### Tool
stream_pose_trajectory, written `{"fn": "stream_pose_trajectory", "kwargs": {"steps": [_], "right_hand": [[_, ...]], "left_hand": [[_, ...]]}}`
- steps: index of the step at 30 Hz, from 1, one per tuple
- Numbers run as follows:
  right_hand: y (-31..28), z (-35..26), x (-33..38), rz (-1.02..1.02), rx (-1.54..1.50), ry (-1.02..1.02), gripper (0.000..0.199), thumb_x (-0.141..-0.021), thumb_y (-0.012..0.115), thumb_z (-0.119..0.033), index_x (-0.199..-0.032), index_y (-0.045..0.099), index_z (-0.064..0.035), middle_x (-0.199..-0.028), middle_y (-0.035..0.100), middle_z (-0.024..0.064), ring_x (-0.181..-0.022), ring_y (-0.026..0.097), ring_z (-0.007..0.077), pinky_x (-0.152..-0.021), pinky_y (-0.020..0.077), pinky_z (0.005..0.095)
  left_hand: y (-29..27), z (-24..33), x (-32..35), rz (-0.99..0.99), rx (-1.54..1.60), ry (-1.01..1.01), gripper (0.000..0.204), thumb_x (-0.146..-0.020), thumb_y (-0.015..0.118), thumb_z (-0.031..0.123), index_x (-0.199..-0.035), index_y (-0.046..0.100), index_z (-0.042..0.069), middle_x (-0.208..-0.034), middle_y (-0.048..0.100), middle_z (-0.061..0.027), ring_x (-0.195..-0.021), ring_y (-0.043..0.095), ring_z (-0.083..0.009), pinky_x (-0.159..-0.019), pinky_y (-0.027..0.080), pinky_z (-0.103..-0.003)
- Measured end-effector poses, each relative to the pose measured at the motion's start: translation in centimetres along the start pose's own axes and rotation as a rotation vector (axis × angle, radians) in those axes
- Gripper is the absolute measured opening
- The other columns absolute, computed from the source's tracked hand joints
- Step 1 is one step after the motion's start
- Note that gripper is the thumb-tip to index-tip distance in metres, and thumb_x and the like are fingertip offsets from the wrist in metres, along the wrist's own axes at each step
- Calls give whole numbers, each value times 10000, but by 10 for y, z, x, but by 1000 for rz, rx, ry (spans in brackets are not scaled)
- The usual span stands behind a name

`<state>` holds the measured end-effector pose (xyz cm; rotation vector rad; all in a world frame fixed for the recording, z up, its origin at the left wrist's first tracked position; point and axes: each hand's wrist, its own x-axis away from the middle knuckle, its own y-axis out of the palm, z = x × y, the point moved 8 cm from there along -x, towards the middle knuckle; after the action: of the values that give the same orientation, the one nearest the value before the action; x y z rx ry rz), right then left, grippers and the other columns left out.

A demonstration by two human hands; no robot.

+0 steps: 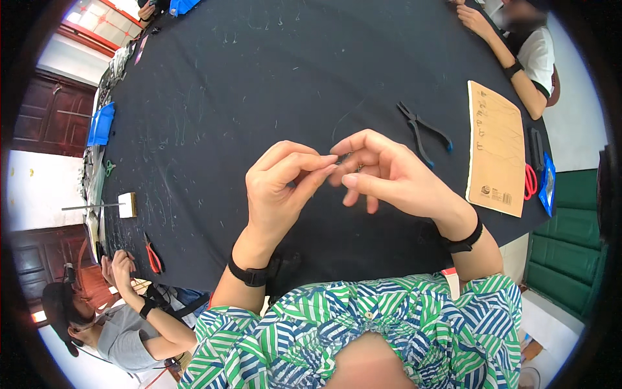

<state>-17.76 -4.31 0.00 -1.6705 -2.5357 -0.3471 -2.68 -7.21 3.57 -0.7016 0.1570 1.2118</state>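
I'm risking a slip, as the left fingers (315, 162) are seemingly pinching a fine line (337, 125) while the right fingers (369, 159) alongside are hanging loosely parted.

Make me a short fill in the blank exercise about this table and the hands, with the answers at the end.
1. The cloth on the table is ____ in colour.
2. The left hand has its ____ and a finger pinched together.
3. The brown notebook lies to the ____ of the right hand.
4. The open pliers have dark handles with ____ tips.

Missing words: black; thumb; right; blue.
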Motion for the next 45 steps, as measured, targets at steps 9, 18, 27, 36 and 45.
{"fn": "stream_pose_trajectory", "kwargs": {"steps": [9, 18, 27, 36, 45], "right_hand": [[-7, 1, -3, 134, 122, -168, 129, -947, 642, -145, -926, 623, -20, -691, 514, -52, -625, 432, 24, -558, 361, 216], [-11, -2, 1, 145, 192, -147, 121, -935, 650, -136, -912, 632, -18, -651, 460, -63, -599, 391, 29, -538, 325, 238], [-14, -8, 1, 158, 273, -213, 106, -912, 665, -113, -905, 632, -13, -618, 431, -49, -576, 377, 38, -528, 319, 245], [-27, -51, 7, 158, 777, -306, 155, -873, 697, -144, -850, 631, -6, -689, 598, 109, -594, 584, 210, -557, 431, 324], [-57, -106, -13, 159, 820, -315, 243, -914, 672, -232, -863, 636, 3, -647, 581, 65, -588, 525, 128, -556, 421, 296]], "left_hand": [[4, 6, 0, -25, -113, 63, 145, -745, 812, 8, -865, 753, 64, -798, 675, -23, -686, 603, -119, -514, 459, -242], [10, -4, 1, -75, 25, -81, 103, -814, 766, 8, -911, 760, 43, -833, 689, -40, -671, 631, -78, -542, 479, -210], [18, -14, 5, -120, 185, -224, 51, -885, 701, 9, -921, 729, -12, -851, 670, -45, -706, 595, -60, -584, 439, -190], [7, -19, 3, -18, 169, -201, 55, -864, 714, 39, -841, 671, 13, -776, 605, -8, -624, 553, -49, -542, 426, -207], [9, -40, 10, -22, 293, -341, 85, -955, 652, 114, -914, 618, 48, -808, 598, 33, -710, 525, -23, -626, 406, -190]]}}
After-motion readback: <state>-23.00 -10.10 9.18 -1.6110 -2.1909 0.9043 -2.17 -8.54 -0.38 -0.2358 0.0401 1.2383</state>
